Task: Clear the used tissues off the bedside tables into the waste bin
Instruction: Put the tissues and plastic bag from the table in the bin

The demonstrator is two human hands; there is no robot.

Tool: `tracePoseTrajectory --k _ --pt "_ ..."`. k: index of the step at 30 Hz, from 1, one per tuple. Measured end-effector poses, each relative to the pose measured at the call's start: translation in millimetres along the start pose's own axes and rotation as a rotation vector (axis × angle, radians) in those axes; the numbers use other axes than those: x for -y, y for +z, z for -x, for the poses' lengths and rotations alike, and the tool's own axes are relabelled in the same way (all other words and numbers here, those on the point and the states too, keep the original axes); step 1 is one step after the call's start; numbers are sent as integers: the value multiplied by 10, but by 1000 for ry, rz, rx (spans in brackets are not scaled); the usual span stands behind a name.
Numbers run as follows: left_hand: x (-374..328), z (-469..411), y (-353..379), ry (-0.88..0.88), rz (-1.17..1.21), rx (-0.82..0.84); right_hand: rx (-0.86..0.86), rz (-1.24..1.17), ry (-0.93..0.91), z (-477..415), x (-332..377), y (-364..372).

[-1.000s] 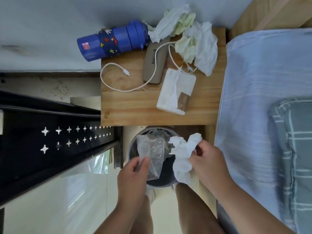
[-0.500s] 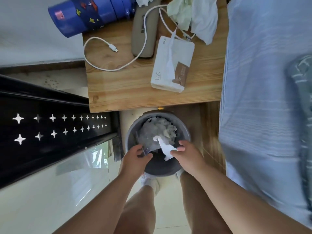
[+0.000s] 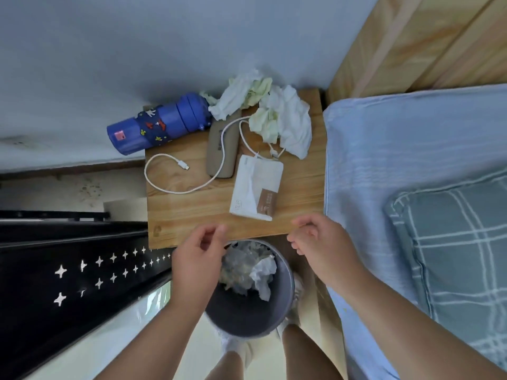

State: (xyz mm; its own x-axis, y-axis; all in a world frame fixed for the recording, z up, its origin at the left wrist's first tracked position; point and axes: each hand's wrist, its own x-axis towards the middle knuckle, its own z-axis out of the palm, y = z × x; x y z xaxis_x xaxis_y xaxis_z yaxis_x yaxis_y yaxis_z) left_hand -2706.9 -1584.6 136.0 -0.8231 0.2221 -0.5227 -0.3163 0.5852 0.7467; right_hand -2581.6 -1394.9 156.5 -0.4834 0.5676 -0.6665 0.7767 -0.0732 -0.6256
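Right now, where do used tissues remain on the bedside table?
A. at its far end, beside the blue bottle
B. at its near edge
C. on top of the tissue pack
A: the crumpled tissues lie at the far end of the table, beside the blue bottle.

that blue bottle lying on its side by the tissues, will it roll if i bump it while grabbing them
Probably yes. The blue bottle is round, lies on its side and overhangs the bedside table at its far left corner, so a nudge could roll it off. The crumpled tissues touch its cap end; they look light and floppy, so lifting them straight up should barely disturb it.
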Motion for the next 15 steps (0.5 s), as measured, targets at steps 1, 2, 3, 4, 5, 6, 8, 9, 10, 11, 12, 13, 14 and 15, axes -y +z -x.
tracePoseTrajectory --k 1,2,3,4,5,6,8,9,10,11,12,13,14,15 --pt "-141 -106 4 22 20 -12 -24 -10 -34 -86 131 -66" --pt "-287 -230 19 47 38 -22 -47 -14 -68 -193 265 -129" --pt "-414 -339 33 71 44 -28 -72 -6 -106 -288 381 -175" --pt "-549 -459 56 97 43 -33 -97 17 -149 -393 505 -218" --pt "-679 -578 80 121 35 -33 -120 54 -197 -495 623 -256" --pt "-805 -682 107 147 21 -27 -144 102 -242 -587 732 -286" --pt "-1035 -873 168 209 -40 -12 -185 194 -321 -789 916 -333" --pt "-1132 -974 212 248 -87 -9 -202 229 -340 -904 988 -351" --pt "-1215 -1064 262 292 -147 -7 -215 261 -352 -1008 1046 -366" --pt "-1286 -1152 323 343 -217 -3 -225 291 -369 -1118 1084 -374" --pt "-1339 -1237 391 391 -293 10 -233 322 -385 -1223 1107 -377" --pt "-1381 -1308 456 429 -370 28 -239 351 -395 -1309 1117 -374" --pt "-1412 -1387 529 453 -437 46 -243 370 -392 -1398 1119 -361" --pt "-1436 -1455 599 468 -494 66 -248 377 -382 -1477 1106 -345"
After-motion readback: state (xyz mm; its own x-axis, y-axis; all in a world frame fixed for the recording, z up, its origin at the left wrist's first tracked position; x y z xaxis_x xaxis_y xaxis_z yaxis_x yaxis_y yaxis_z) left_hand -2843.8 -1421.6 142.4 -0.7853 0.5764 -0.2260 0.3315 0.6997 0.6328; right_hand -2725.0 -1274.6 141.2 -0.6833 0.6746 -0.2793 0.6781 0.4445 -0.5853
